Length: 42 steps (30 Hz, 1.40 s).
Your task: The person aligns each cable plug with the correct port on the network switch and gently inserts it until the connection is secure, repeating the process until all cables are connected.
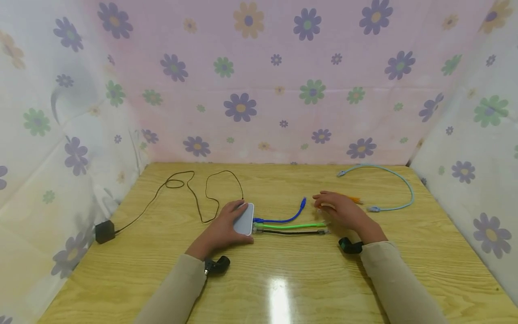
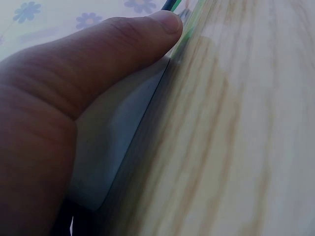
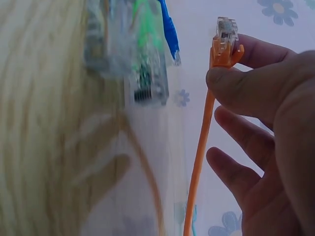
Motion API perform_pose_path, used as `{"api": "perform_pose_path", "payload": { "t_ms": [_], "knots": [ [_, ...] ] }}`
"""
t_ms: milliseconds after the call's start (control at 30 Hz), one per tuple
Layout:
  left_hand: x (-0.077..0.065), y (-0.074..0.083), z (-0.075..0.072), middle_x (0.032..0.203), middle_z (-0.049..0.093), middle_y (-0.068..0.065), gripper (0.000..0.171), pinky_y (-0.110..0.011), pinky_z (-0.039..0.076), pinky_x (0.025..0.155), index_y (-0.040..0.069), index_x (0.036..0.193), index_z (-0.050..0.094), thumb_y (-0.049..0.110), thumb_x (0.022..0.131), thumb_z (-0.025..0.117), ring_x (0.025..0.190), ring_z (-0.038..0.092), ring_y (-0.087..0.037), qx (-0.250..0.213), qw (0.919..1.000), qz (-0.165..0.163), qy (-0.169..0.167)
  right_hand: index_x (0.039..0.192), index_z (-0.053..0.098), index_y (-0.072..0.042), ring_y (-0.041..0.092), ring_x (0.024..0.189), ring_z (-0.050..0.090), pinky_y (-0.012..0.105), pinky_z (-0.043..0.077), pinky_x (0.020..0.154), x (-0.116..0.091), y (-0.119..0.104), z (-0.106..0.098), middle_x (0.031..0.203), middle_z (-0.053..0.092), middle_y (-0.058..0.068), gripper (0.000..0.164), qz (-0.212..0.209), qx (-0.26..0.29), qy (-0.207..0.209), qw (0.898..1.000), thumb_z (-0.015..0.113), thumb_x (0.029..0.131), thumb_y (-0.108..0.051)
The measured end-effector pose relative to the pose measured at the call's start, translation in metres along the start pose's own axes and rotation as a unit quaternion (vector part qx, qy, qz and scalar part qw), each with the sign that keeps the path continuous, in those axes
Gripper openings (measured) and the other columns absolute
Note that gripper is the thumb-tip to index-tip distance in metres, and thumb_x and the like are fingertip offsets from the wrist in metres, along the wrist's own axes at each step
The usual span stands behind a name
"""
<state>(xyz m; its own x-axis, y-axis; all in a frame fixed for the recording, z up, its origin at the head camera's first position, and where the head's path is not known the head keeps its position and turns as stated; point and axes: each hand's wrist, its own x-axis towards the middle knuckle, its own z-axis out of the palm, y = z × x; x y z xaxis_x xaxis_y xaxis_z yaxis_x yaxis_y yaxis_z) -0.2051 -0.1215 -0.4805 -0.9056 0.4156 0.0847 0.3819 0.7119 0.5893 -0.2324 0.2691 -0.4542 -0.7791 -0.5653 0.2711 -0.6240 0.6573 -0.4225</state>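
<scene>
My left hand (image 1: 224, 227) grips the sides of a small white network switch (image 1: 244, 219) on the table, its thumb along the near side. From the switch's right side run a short blue network cable (image 1: 283, 221), a bright green one (image 1: 291, 226) and a black one (image 1: 279, 232). To the right, my right hand (image 1: 343, 210) pinches an orange network cable (image 3: 199, 152) between thumb and index finger, just behind its clear plug (image 3: 226, 32). That plug points up in the right wrist view, beside the loose ends of the other cables; the remaining fingers are spread.
A light blue network cable (image 1: 410, 189) curves over the back right of the wooden table (image 1: 323, 288). At the left lies a black power adapter (image 1: 104, 231), its thin cord (image 1: 190, 189) looping to the switch's back. Flowered cloth (image 1: 259, 81) walls three sides.
</scene>
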Motion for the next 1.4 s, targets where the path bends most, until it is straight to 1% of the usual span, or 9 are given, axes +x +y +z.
{"api": "perform_pose_path", "payload": {
  "t_ms": [167, 233, 400, 533, 633, 700, 1000, 1167, 1400],
  "knots": [
    [0.001, 0.0, 0.0, 0.159, 0.024, 0.002, 0.108, -0.042, 0.045, 0.091, 0.023, 0.153, 0.032, 0.059, 0.065, 0.082, 0.14, 0.03, -0.026, 0.0, 1.0, 0.002, 0.0, 0.105, 0.069, -0.008, 0.034, 0.118, 0.059, 0.046, 0.049, 0.093, 0.003, -0.004, 0.003, 0.123, 0.066, 0.013, 0.017, -0.036, -0.015, 0.016, 0.999, 0.062, 0.091, -0.002],
    [0.001, 0.001, 0.0, 0.159, 0.024, 0.002, 0.108, -0.042, 0.045, 0.091, 0.023, 0.153, 0.032, 0.059, 0.065, 0.082, 0.14, 0.031, -0.026, 0.001, 1.0, 0.002, 0.001, 0.106, 0.068, -0.008, 0.032, 0.115, 0.061, 0.045, 0.05, 0.091, 0.004, -0.006, 0.005, 0.121, 0.066, 0.013, 0.017, -0.04, -0.019, 0.018, 0.999, 0.062, 0.091, -0.002],
    [0.001, 0.001, 0.0, 0.159, 0.024, 0.002, 0.108, -0.04, 0.045, 0.089, 0.023, 0.153, 0.032, 0.058, 0.065, 0.083, 0.138, 0.033, -0.025, 0.004, 1.0, 0.001, 0.0, 0.107, 0.068, -0.01, 0.028, 0.109, 0.063, 0.043, 0.051, 0.088, 0.006, -0.009, 0.008, 0.118, 0.067, 0.008, 0.017, -0.04, -0.026, 0.017, 0.999, 0.062, 0.092, -0.004],
    [0.001, 0.0, 0.0, 0.159, 0.024, 0.002, 0.108, -0.041, 0.045, 0.09, 0.023, 0.153, 0.031, 0.058, 0.065, 0.082, 0.139, 0.032, -0.026, 0.009, 1.0, 0.002, -0.001, 0.106, 0.07, -0.01, 0.025, 0.104, 0.065, 0.042, 0.052, 0.085, 0.009, -0.01, 0.01, 0.113, 0.069, 0.005, 0.017, -0.055, -0.024, 0.029, 0.998, 0.063, 0.092, -0.003],
    [0.001, 0.0, 0.0, 0.159, 0.024, 0.002, 0.108, -0.041, 0.045, 0.09, 0.022, 0.153, 0.031, 0.058, 0.065, 0.082, 0.139, 0.032, -0.026, 0.01, 0.9999, 0.002, -0.001, 0.105, 0.07, -0.009, 0.024, 0.102, 0.065, 0.041, 0.052, 0.084, 0.012, -0.01, 0.011, 0.11, 0.07, 0.004, 0.017, -0.072, -0.026, 0.038, 0.996, 0.063, 0.092, -0.003],
    [0.001, 0.0, -0.001, 0.159, 0.024, 0.002, 0.108, -0.041, 0.045, 0.09, 0.022, 0.153, 0.031, 0.058, 0.065, 0.082, 0.139, 0.032, -0.026, 0.009, 1.0, 0.001, -0.001, 0.105, 0.07, -0.009, 0.023, 0.101, 0.066, 0.041, 0.052, 0.085, 0.014, -0.01, 0.012, 0.108, 0.07, 0.004, 0.017, -0.075, -0.027, 0.038, 0.996, 0.063, 0.092, -0.003],
    [0.002, 0.001, -0.002, 0.159, 0.022, 0.002, 0.108, -0.04, 0.045, 0.09, 0.022, 0.153, 0.031, 0.058, 0.065, 0.083, 0.138, 0.033, -0.025, 0.006, 1.0, -0.003, -0.004, 0.109, 0.069, -0.011, 0.025, 0.106, 0.064, 0.044, 0.05, 0.091, 0.022, -0.016, 0.014, 0.111, 0.069, 0.004, 0.018, -0.04, -0.017, 0.023, 0.999, 0.061, 0.094, -0.006],
    [0.003, -0.001, -0.002, 0.159, 0.022, 0.002, 0.108, -0.039, 0.045, 0.09, 0.023, 0.153, 0.031, 0.058, 0.066, 0.082, 0.137, 0.033, -0.025, 0.006, 1.0, -0.002, -0.006, 0.115, 0.069, -0.009, 0.027, 0.11, 0.062, 0.045, 0.048, 0.094, 0.027, -0.02, 0.016, 0.116, 0.069, 0.006, 0.022, -0.02, -0.004, 0.011, 1.0, 0.06, 0.095, -0.009],
    [0.003, -0.002, -0.001, 0.16, 0.022, 0.0, 0.109, -0.04, 0.045, 0.09, 0.021, 0.153, 0.032, 0.059, 0.065, 0.083, 0.138, 0.032, -0.026, -0.002, 1.0, 0.002, -0.005, 0.116, 0.069, -0.008, 0.025, 0.107, 0.064, 0.043, 0.049, 0.093, 0.035, -0.025, 0.021, 0.114, 0.069, 0.006, 0.023, -0.003, 0.02, 0.002, 1.0, 0.06, 0.095, -0.011]
  ]
}}
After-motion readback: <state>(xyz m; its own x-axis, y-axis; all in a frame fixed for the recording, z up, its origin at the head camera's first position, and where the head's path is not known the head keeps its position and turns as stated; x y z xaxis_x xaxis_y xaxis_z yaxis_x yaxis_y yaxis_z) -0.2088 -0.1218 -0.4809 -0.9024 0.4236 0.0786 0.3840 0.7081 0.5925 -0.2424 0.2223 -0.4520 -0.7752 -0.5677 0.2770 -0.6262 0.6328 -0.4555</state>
